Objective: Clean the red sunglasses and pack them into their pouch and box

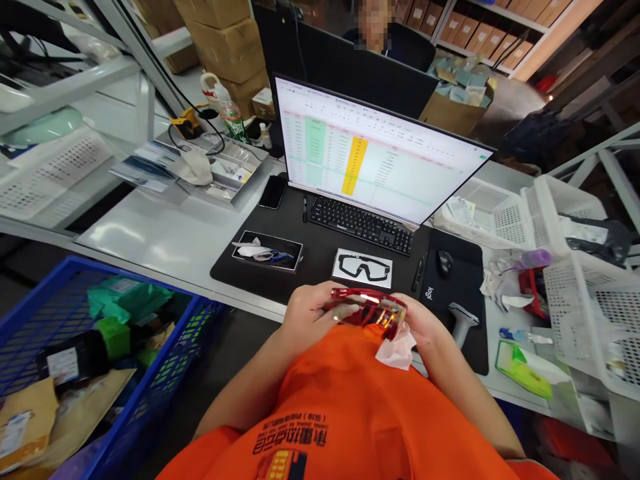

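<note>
Close to my body, I hold a pair of red sunglasses with shiny tinted lenses. My left hand grips them by one end, with its thumb on the inner side. At the other end my right hand is closed around them, and a white tissue hangs below its fingers. Just beyond my hands, a white card with a black goggle drawing lies on the dark desk mat. To its left is an open box with a whitish cloth and something blue inside.
A monitor stands behind a black keyboard. On the right are a mouse, a handheld scanner and white perforated baskets. A blue crate of parcels sits at lower left. Another person sits behind the monitor.
</note>
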